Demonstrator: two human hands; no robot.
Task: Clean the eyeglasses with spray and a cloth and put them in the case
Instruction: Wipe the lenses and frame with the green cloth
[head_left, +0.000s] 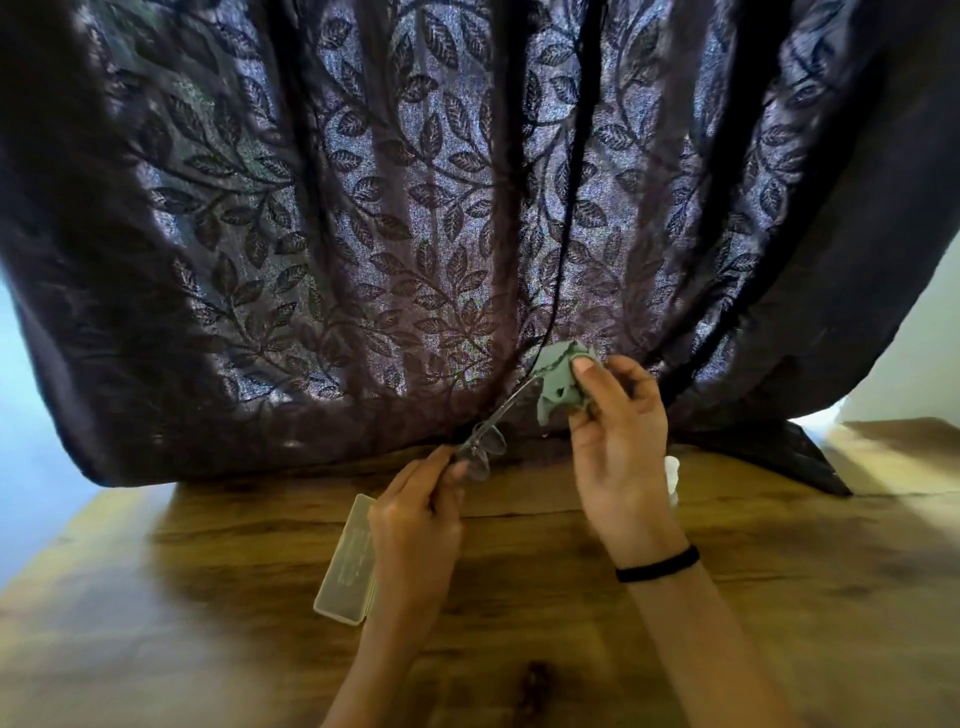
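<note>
— Dark curtain (363, 208) behind the bench (779, 597); where are the eyeglasses (483, 449)?
— Centre frame, pinched by the left hand (415, 525), long axis slanting up-right into the cloth (561, 387) gripped by the right hand (618, 452); case (348, 561) lower left.

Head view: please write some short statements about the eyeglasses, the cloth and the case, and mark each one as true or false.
1. The left hand holds the eyeglasses near the lenses. True.
2. The right hand pinches a green cloth around the end of one temple arm. True.
3. The eyeglasses lie inside the case. False: they are held up above the table, and the case lies on the table beside the left forearm.
4. The black band is on the left wrist. False: it is on the right wrist.
</note>
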